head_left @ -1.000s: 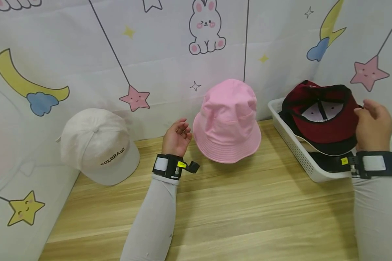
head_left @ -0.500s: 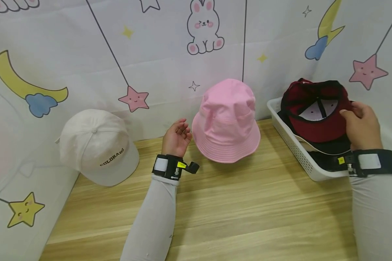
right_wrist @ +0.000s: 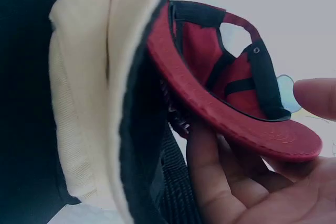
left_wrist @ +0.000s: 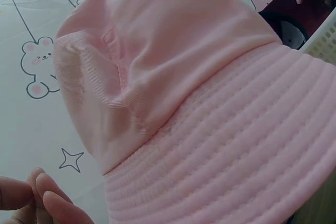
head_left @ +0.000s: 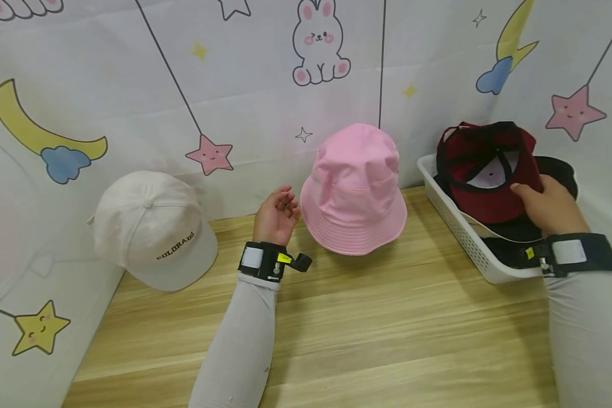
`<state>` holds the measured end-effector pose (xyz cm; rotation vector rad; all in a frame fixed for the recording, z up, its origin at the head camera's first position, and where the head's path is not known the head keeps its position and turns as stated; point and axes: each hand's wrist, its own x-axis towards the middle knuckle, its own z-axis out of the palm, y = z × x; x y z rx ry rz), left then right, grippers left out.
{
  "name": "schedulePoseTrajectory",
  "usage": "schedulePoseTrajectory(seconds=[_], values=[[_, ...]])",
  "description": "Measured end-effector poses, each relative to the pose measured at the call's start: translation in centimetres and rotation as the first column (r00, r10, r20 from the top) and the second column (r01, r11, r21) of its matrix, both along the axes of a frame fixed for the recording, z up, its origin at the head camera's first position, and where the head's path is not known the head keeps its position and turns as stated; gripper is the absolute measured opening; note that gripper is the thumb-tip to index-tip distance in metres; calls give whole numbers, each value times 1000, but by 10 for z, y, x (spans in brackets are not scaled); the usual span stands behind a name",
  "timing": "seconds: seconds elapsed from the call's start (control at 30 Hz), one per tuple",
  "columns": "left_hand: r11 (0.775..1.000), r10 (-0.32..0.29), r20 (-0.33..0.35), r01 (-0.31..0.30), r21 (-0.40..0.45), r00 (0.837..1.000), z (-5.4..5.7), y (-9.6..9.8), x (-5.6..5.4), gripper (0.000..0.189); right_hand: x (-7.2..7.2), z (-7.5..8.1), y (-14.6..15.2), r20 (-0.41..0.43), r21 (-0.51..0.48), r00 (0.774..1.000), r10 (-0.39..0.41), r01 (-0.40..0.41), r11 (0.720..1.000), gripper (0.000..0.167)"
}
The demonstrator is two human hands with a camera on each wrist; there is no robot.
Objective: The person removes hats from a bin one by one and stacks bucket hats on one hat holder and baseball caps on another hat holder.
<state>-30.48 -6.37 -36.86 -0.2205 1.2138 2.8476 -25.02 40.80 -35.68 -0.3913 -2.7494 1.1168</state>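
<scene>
In the head view my right hand (head_left: 559, 208) holds the dark red cap (head_left: 496, 205) by its brim, above the white basket (head_left: 459, 241). The right wrist view has the fingers (right_wrist: 212, 182) under the red brim and the thumb on the upper side. The cap's hollow inside faces up, tilted. Under it lie black headwear (head_left: 558, 167) and a cream hat with a dark edge (right_wrist: 86, 103). My left hand (head_left: 274, 218) hangs with loosely curled fingers, holding nothing, just left of the pink bucket hat (head_left: 357, 187).
A cream baseball cap (head_left: 150, 226) lettered "COLORADO" sits at the left, against the wall cloth. The basket stands at the right rear of the wooden table (head_left: 367, 334). Behind everything hangs a white cloth (head_left: 265, 73) printed with stars and a rabbit.
My right hand has moved left onto the red cap's brim. The cap has shifted left and tilted, uncovering black headwear at its right. My left hand stays where it was.
</scene>
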Motion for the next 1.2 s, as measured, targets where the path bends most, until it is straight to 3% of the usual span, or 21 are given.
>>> schedulePoseTrajectory(seconds=[0.3,0.67,1.2], values=[[1000,-8,-8,8,-11,1000,-2,-1,0,10,-3,-3,-1,8,37,999,53,-53,998,70],[1000,-1,-20,1,-5,1000,-2,3,1,12,-1,-4,0,43,68,997,57,-60,996,70],[1000,1,-26,-1,-23,1000,-4,6,0,14,-5,-9,-1,22,107,997,72,-74,992,61]])
